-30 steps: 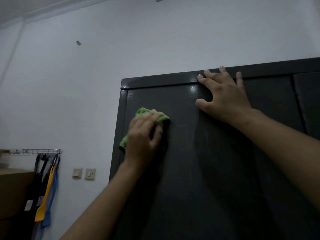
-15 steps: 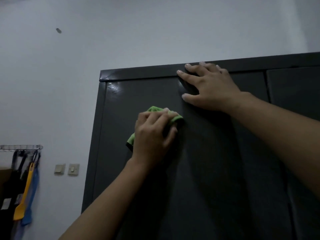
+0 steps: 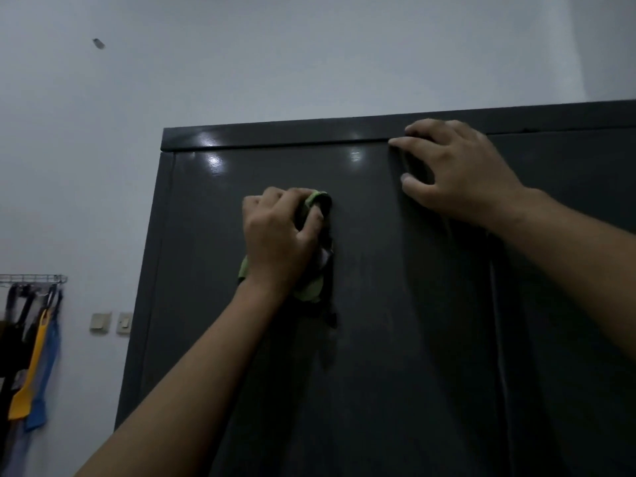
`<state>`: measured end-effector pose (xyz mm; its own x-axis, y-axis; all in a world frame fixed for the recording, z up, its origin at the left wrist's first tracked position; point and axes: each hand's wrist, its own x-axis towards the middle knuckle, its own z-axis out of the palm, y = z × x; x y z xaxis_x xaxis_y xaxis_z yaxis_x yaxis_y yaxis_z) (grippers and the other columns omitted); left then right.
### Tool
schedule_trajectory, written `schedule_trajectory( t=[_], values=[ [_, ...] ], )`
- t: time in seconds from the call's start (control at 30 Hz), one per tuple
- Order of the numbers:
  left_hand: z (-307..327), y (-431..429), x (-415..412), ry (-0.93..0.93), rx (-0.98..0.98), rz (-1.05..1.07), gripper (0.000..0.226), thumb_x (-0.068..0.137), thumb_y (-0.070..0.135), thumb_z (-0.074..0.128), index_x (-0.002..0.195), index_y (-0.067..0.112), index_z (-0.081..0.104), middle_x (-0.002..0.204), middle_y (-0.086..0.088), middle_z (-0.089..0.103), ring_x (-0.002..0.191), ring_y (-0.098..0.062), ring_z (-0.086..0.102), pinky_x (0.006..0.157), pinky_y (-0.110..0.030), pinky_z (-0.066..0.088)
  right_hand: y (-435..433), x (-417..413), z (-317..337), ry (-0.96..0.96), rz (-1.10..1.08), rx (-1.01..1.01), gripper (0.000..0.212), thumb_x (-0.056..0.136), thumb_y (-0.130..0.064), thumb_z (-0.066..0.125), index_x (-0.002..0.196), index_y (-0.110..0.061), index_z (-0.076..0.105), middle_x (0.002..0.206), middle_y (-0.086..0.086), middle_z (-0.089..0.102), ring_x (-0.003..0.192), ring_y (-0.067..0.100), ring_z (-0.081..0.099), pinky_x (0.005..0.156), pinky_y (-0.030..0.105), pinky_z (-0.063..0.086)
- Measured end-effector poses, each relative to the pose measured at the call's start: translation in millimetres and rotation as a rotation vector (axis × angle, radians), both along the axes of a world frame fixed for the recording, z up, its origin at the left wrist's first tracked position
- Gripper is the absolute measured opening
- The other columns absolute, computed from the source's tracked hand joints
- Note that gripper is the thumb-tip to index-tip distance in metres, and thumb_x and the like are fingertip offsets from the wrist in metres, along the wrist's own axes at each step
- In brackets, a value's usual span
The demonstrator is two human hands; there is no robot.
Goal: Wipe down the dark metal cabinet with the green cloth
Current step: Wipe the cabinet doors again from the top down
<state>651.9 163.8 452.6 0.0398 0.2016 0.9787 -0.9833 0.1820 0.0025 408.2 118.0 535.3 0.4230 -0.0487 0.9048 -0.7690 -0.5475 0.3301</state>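
Observation:
The dark metal cabinet [image 3: 395,321] fills the right and centre of the head view, its top edge near my hands. My left hand [image 3: 278,235] grips the bunched green cloth [image 3: 311,287] and presses it against the upper part of the left door. Most of the cloth is hidden under my fingers and palm. My right hand [image 3: 454,173] rests against the cabinet's top edge, at the seam between the doors, with its fingers bent over the seam and its thumb on the left door.
A pale wall [image 3: 241,63] rises behind and to the left. Two wall switches [image 3: 110,321] sit beside the cabinet. At the far left a wire rack [image 3: 34,278] holds hanging utensils, among them a yellow spatula [image 3: 31,373] and a blue one [image 3: 43,383].
My left hand has swept the cloth rightward across the door and bunched it tighter. My right hand has curled its fingers at the top seam. The view has shifted.

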Motion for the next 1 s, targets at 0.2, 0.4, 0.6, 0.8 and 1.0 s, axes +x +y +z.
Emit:
schedule_trajectory(
  t=[0.2,0.4,0.6,0.8,1.0],
  values=[
    [-72,-9,-43,-0.27,0.112,0.03,0.023,0.085,0.031,0.065,0.105,0.024,0.072,0.096,0.006,0.064,0.081,-0.016,0.05,0.081,-0.025,0.031,-24,-27,-24,0.045,-0.014,0.005,0.076,0.082,-0.065,0.029,0.152,-0.035,0.037,0.16,-0.001,0.03,0.149,0.026,0.022,0.122,0.052,0.011],
    [-63,-9,-33,-0.349,0.052,0.116,0.022,0.088,0.028,0.064,0.104,0.016,0.073,0.096,-0.003,0.068,0.084,-0.024,0.055,0.083,-0.031,0.04,-37,-50,-40,0.138,0.042,-0.011,0.073,0.082,-0.063,0.027,0.151,-0.041,0.035,0.164,-0.005,0.024,0.152,0.021,0.017,0.122,0.046,0.001],
    [-20,-22,-90,0.124,-0.027,-0.004,0.022,0.085,0.032,0.06,0.101,0.023,0.073,0.091,0.002,0.062,0.088,-0.02,0.051,0.082,-0.021,0.029,-53,-67,-47,0.165,0.357,-0.011,0.054,0.086,-0.04,0.051,0.138,-0.026,0.059,0.155,0.0,0.044,0.149,0.024,0.028,0.122,0.036,0.006],
    [-74,-33,-128,-0.281,0.058,0.057,0.026,0.085,0.028,0.065,0.111,0.027,0.064,0.099,0.005,0.064,0.09,-0.014,0.048,0.086,-0.017,0.03,-61,-68,-59,0.17,0.344,-0.115,0.051,0.085,-0.035,0.048,0.133,-0.024,0.063,0.15,0.004,0.049,0.146,0.028,0.034,0.123,0.045,0.017],
    [-79,-24,-95,-0.342,0.098,0.155,0.022,0.091,0.029,0.059,0.109,0.02,0.069,0.101,-0.003,0.066,0.092,-0.021,0.052,0.086,-0.026,0.035,-61,-68,-63,0.161,0.343,-0.114,0.051,0.085,-0.033,0.048,0.133,-0.024,0.062,0.151,0.003,0.048,0.147,0.028,0.033,0.124,0.045,0.016]
  ],
)
